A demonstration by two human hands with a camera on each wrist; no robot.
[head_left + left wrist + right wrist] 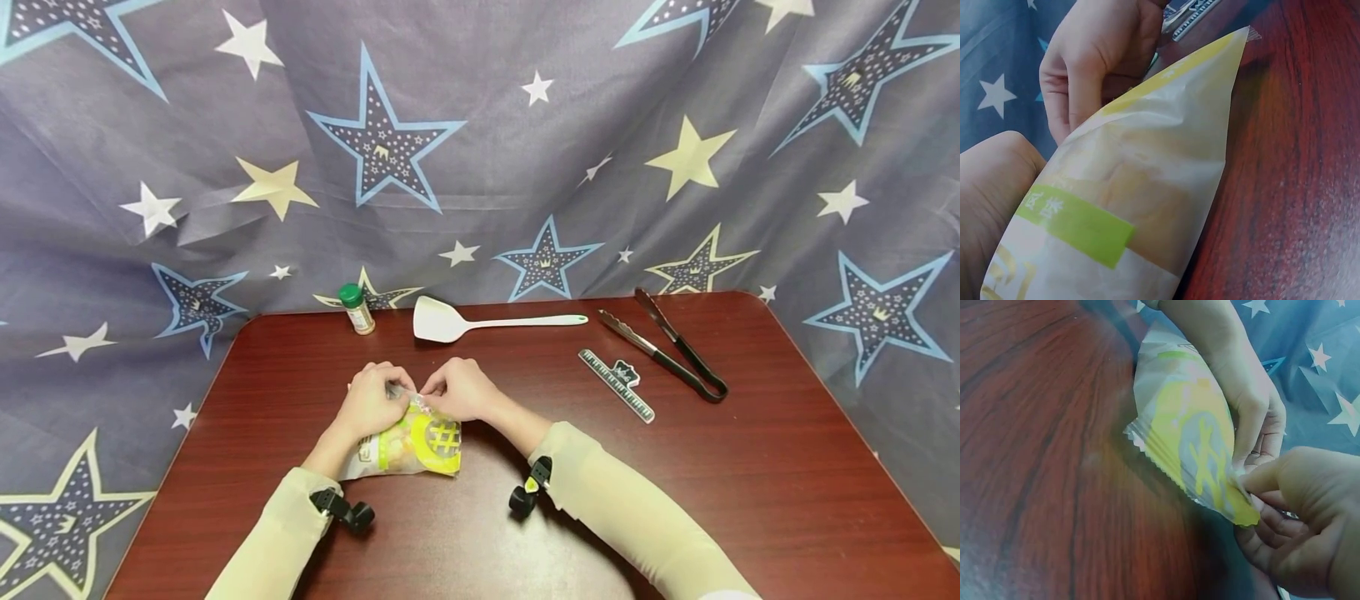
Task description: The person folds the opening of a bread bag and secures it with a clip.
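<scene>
Cream long sleeves (630, 508) come in from the near edge, a small black wrist camera (527, 492) strapped at each cuff. A grey-blue fabric curtain (480, 125) printed with blue, white and yellow stars hangs behind a dark red-brown wood-grain table (757, 492).

Left of the table's centre is a translucent plastic packet (408, 450) with yellow and green printing; whether its underside rests on the wood is unclear. The left hand (373, 402) pinches its upper edge, and the right hand (462, 390), thumb against finger, grips that edge just beside it.

Beyond the hands lies a white, flat-headed spatula (474, 325), handle pointing right. To its right, black-handled metal tongs (677, 369) lie spread in a V. Near them is a piano-key-patterned clip (617, 386). Left of the spatula's head stands a small green-capped jar (357, 311).
</scene>
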